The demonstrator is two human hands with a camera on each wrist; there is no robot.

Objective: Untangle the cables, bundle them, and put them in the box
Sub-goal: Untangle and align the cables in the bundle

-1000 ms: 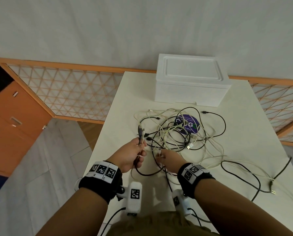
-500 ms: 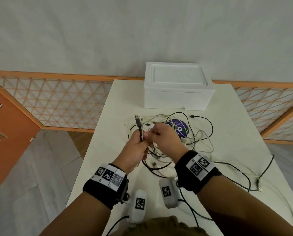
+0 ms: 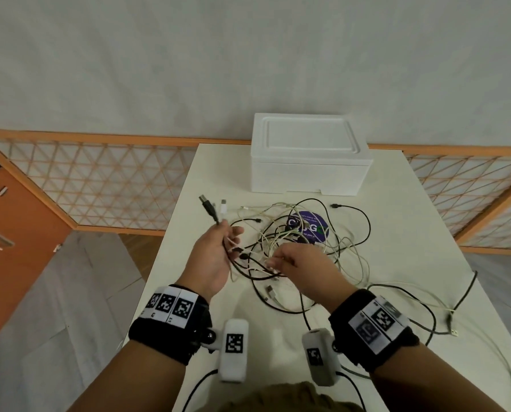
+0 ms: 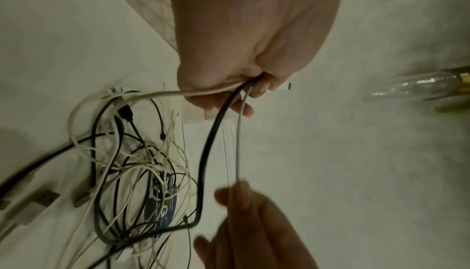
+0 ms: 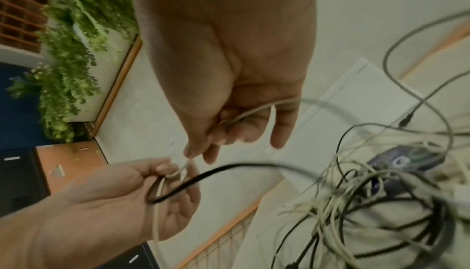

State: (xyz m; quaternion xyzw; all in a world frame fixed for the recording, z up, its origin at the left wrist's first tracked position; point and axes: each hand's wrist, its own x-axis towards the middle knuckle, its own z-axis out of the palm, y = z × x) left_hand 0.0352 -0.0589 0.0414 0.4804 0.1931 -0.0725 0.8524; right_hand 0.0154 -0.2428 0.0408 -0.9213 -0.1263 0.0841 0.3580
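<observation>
A tangle of black and white cables (image 3: 296, 245) lies mid-table, in front of the closed white foam box (image 3: 307, 156). My left hand (image 3: 230, 237) is raised left of the tangle and grips two cable ends together: a black cable (image 4: 211, 144) whose USB plug (image 3: 204, 201) sticks up, and a white cable with its plug (image 3: 224, 205) beside it. My right hand (image 3: 273, 263) hovers over the tangle's near side and pinches the thin white cable (image 5: 189, 162) between thumb and fingertips, a short way from the left hand (image 5: 165, 180).
A round purple sticker (image 3: 310, 228) shows under the tangle. More loose black and white cable (image 3: 420, 295) trails across the table's right side to its edge. The table's left edge (image 3: 171, 248) drops to the floor. An orange lattice rail (image 3: 99, 179) stands behind.
My right hand has left the left hand and slid down and right along the white cable. The white plug now stands in my left hand beside the black one.
</observation>
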